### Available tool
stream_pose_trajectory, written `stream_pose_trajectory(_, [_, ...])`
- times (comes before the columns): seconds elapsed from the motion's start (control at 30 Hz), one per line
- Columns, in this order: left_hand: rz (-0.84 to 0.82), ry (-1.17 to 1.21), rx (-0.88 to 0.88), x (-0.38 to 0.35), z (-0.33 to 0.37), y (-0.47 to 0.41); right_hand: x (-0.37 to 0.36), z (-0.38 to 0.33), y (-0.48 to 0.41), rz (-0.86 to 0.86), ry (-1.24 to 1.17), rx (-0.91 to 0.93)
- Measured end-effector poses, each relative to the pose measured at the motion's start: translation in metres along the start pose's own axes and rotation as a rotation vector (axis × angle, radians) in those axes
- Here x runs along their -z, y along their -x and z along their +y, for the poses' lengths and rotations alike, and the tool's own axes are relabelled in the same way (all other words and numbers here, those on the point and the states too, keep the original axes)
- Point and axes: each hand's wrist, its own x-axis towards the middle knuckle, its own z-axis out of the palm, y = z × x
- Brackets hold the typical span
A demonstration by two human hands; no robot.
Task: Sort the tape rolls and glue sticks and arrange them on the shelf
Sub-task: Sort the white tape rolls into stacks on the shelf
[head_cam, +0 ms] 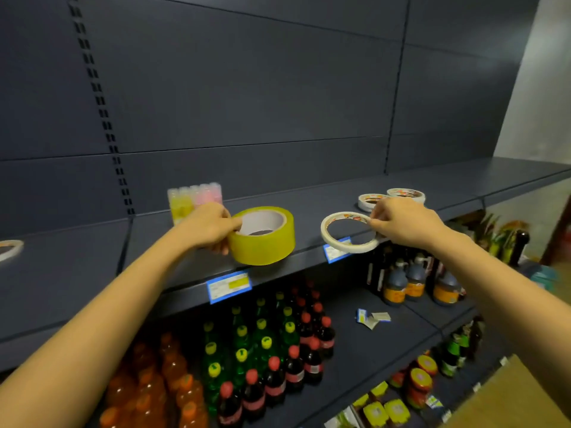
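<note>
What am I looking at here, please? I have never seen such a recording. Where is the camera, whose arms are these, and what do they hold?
No machine is here: a person works with two bare hands. The picture comes from a camera worn on the person's head, looking forward and down, so both arms reach in from below. The left hand grips a wide yellow tape roll at the front edge of the dark shelf. The right hand pinches a thin white tape roll. On the shelf lie a flat white roll and a second flat roll beyond the right hand; yellow and pink glue sticks stand behind the left hand. Another white roll lies far left. Drink bottles stand on the shelf below.
</note>
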Motion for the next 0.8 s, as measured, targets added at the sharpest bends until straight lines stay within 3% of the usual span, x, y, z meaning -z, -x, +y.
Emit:
stream_pose_trajectory(0.37, [-0.031,-0.137,-0.05,-0.066,0.085,-0.077,0.006,0.114,-0.026,-0.004,-0.018,-0.163])
stream_pose_trajectory(0.8, [-0.187,-0.218,0.089,-0.106,0.108,-0.182,-0.014,0.168,-0.15,0.035,-0.021,-0.122])
